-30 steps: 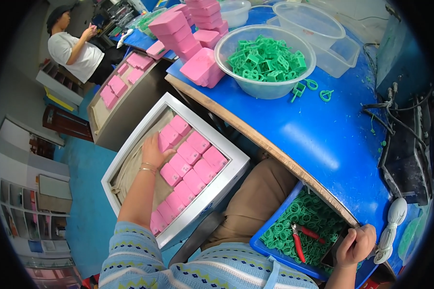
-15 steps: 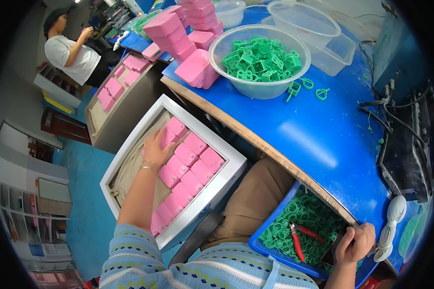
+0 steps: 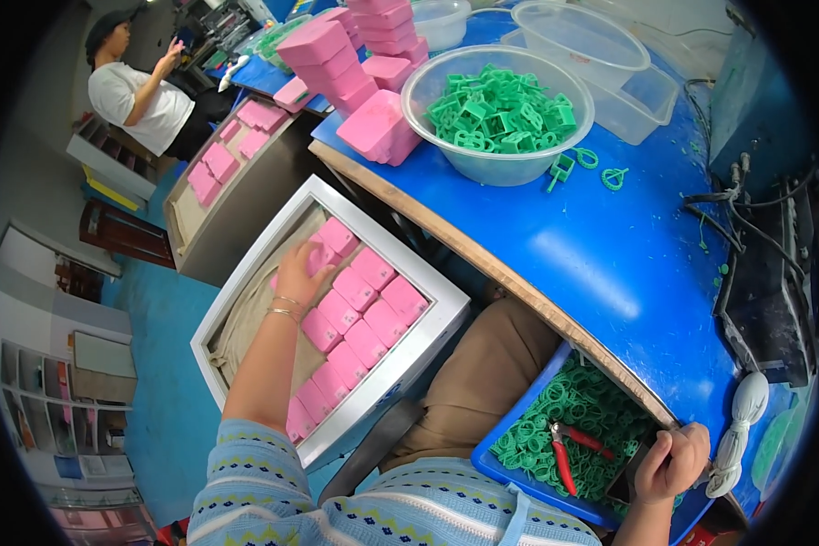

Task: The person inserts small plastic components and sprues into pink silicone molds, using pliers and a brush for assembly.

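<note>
My left hand (image 3: 299, 273) reaches into a white-framed box (image 3: 432, 314) and closes around a pink block (image 3: 319, 256) near its far end. Several other pink blocks (image 3: 365, 341) lie in tight rows beside it, on beige cloth (image 3: 262, 314). At the lower right, my right hand (image 3: 672, 462) is curled closed by the table edge, with nothing visible in it. Next to it a blue tub (image 3: 484, 455) holds many green plastic rings (image 3: 541, 428), and red-handled pliers (image 3: 564, 460) lie on top of them.
The blue table (image 3: 555, 264) carries a clear bowl (image 3: 419, 136) of green plastic pieces, stacked pink blocks (image 3: 323, 64) and clear containers (image 3: 642, 100). Black cables (image 3: 746, 218) and a white cord bundle (image 3: 735, 432) sit at the right. Another person (image 3: 141, 100) stands at the far left.
My left hand has drawn its fingers in around the pink block, which shows more now. My right hand stays in place. The other person's hand has risen slightly.
</note>
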The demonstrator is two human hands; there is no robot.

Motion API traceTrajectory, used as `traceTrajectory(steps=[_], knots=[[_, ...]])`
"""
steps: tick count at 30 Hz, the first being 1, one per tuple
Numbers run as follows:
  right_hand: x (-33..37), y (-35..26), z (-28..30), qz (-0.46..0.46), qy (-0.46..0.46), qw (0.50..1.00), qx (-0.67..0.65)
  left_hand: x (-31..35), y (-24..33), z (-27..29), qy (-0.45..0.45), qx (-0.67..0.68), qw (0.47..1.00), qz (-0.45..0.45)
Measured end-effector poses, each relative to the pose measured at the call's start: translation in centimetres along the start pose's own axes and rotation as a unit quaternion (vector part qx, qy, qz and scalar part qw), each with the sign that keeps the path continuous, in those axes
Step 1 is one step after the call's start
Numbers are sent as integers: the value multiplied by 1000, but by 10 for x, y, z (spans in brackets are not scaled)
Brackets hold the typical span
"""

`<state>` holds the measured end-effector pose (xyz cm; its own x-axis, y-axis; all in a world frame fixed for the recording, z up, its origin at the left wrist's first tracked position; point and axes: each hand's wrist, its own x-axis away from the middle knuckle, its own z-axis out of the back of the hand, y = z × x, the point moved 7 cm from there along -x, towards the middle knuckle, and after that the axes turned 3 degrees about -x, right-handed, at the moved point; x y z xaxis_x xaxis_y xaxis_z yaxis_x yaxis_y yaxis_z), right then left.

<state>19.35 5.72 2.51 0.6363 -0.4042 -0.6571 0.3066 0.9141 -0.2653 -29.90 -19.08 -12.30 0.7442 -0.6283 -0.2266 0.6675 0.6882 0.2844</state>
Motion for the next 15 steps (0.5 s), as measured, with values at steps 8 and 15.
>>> traceTrajectory(steps=[8,15], knots=[[0,1,1,-5,0,1000,-2,-6,0,-10,-8,-15,1000,20],[1,1,0,-6,1,1000,-6,-33,26,-23,-11,-106,994,23]])
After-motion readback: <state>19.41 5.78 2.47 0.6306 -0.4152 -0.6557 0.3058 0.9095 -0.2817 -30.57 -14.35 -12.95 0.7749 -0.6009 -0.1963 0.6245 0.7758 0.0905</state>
